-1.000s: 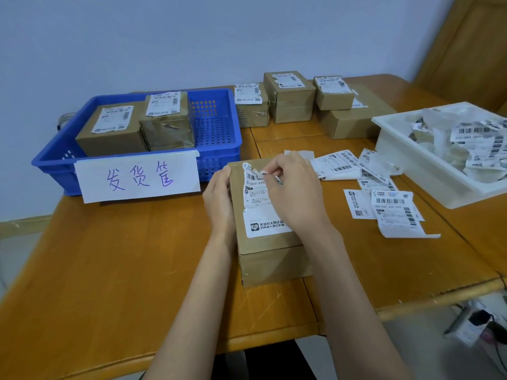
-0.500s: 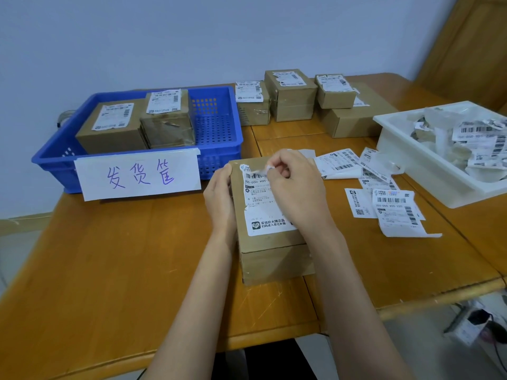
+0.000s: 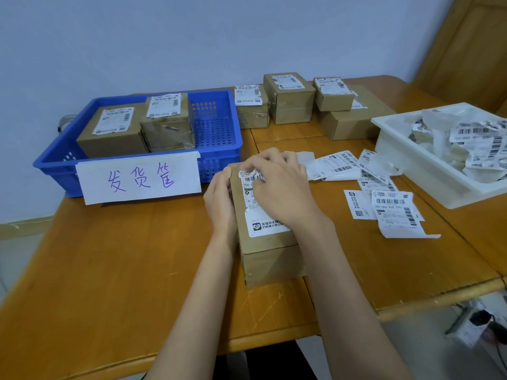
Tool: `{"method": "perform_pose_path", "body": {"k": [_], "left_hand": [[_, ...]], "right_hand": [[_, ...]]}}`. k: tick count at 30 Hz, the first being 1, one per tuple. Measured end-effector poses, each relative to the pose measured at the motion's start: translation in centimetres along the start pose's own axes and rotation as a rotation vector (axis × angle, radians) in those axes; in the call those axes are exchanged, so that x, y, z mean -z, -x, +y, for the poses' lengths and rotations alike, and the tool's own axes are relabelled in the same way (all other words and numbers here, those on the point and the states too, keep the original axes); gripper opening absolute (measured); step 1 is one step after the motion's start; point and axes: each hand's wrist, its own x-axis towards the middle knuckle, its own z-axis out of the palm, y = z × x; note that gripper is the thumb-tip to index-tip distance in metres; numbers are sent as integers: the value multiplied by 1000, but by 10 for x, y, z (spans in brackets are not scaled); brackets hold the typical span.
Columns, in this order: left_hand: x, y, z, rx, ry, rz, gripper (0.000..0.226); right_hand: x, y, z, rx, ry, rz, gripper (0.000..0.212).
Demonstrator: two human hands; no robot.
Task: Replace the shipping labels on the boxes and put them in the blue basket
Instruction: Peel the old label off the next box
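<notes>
Left hand (image 3: 219, 198) braced upright, right hand (image 3: 279, 187) fingers curled, pinching

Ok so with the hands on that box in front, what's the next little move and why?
Probably peel the old label back toward the near end of the box. The right hand is picking at the label's torn far edge, most of the label lies flat and stuck, and the left hand braces the box's side, so it should hold against a pull.
</notes>
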Motion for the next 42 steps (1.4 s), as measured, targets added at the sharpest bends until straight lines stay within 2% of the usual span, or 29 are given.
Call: {"method": "perform_pose_path", "body": {"k": [3, 7, 11, 20, 25, 30, 37, 39, 42], "left_hand": [[0, 0, 0, -8, -8, -10, 25], [1, -1, 0, 5, -6, -9, 25], [0, 0, 0, -11, -13, -9, 25], [0, 1, 1, -28, -15, -20, 23], [-1, 3, 1, -37, -51, -16, 24], [-1, 4, 3, -9, -37, -11, 25], [0, 4, 4, -32, -32, -35, 23], [-1, 4, 4, -24, -12, -32, 23], [-1, 2, 2, -45, -29, -22, 23]], "right_hand": [[1, 1, 3, -35, -132, 69, 15], [2, 4, 5, -51, -309, 160, 18], [3, 6, 5, -69, -395, 161, 24], [3, 7, -1, -111, -372, 111, 26], [4, 8, -6, -128, -443, 121, 13], [5, 13, -5, -111, -454, 233, 2], [3, 13, 2, -47, -284, 325, 38], [3, 13, 2, -32, -279, 403, 31], [3, 18, -4, 29, -297, 563, 6]]}}
